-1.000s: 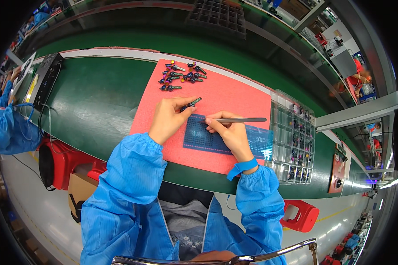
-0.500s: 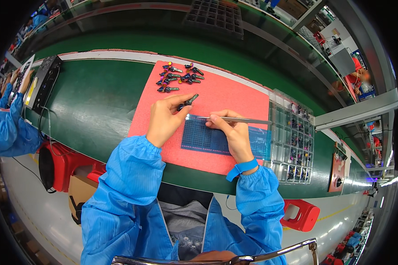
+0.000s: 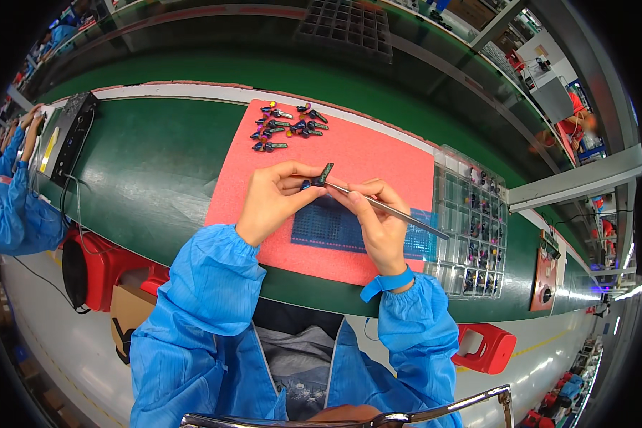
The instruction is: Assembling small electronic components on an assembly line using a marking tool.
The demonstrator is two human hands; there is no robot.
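Note:
My left hand pinches a small dark electronic part with a green strip that points up and away. A pair of metal tweezers lies in my closed right hand; its tip meets the part at my left fingertips. What the tip does there is too small to make out. Under both hands, a blue translucent sheet with rows of small marks lies on the pink foam mat. Several similar dark parts with yellow and purple dots sit at the mat's far left.
A clear compartment tray holding several small parts stands right of the mat on the green bench. A black box with cables is at the left, beside a co-worker's blue sleeve. Red stools stand below.
My left hand has shifted slightly right with the part, now more upright. The tweezers have turned from near level to slanting, and their tip has come from the sheet to the part.

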